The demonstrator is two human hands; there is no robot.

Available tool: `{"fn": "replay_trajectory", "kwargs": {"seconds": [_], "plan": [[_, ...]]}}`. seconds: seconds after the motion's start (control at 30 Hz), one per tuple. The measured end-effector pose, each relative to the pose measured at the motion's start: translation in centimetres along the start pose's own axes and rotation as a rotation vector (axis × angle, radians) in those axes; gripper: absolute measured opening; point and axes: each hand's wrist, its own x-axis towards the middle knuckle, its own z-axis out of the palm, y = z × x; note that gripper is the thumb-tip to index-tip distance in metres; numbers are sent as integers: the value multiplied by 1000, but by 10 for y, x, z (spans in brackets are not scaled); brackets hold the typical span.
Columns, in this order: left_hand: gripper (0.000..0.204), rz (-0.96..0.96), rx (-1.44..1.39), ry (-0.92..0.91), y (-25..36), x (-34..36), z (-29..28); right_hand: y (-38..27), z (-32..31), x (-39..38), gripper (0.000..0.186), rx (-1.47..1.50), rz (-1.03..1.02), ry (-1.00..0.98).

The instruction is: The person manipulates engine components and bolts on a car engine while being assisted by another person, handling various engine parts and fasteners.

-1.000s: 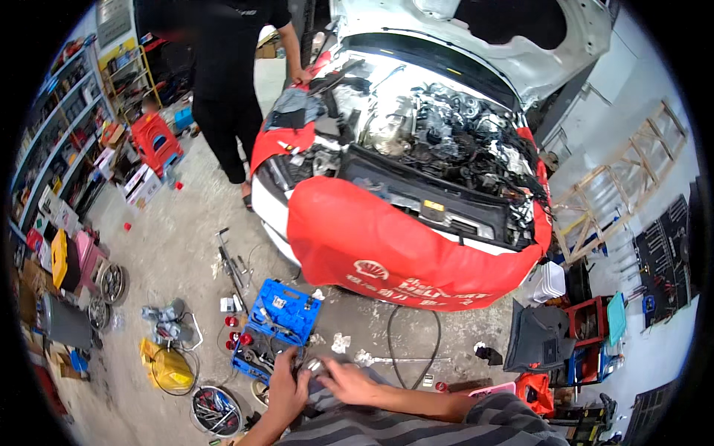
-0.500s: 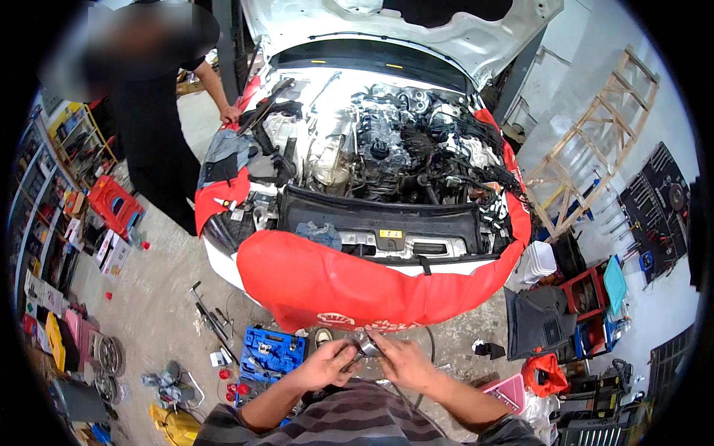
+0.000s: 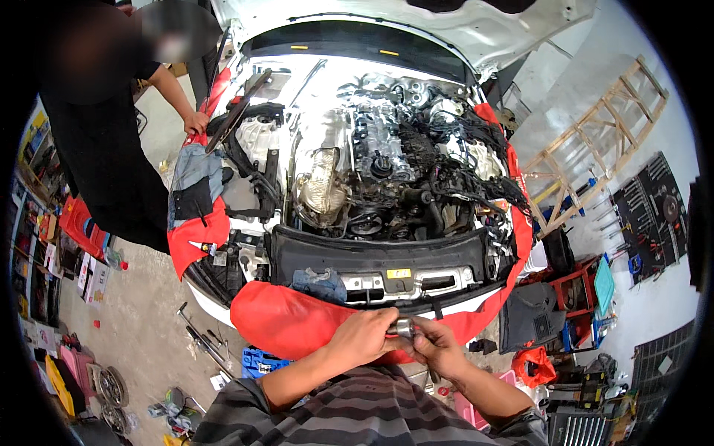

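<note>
My left hand (image 3: 364, 333) and my right hand (image 3: 440, 349) grip a silver cylindrical metal tool (image 3: 404, 327), like a socket on a handle; its full shape is partly hidden by my fingers. Both are just in front of the red fender cover (image 3: 279, 312) over the car's nose. Beyond them lies the open engine bay (image 3: 379, 163), with a black front panel (image 3: 349, 256) and a grey-blue cloth (image 3: 318, 285) on it.
A co-worker (image 3: 111, 163) in black stands at the left of the car, a hand (image 3: 195, 120) on its edge. A blue tool case (image 3: 260, 363) lies below the bumper. A wooden ladder (image 3: 587, 149), tool board (image 3: 651, 215) and red crates (image 3: 573, 293) are at right.
The view has moved closer to the engine bay. My hands have risen with the metal tool toward the car's front, and the blue case is now mostly hidden.
</note>
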Motion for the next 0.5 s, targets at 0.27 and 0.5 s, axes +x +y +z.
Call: {"fn": "replay_trajectory", "kwargs": {"seconds": [0.27, 0.5], "plan": [[51, -109, -770, -390, -52, 101, -23, -51, -77, 96, 39, -567, -155, -106], [63, -318, -1026, 185, -173, 237, -22, -85, -144, 299, 44, -1169, -347, -139]]}}
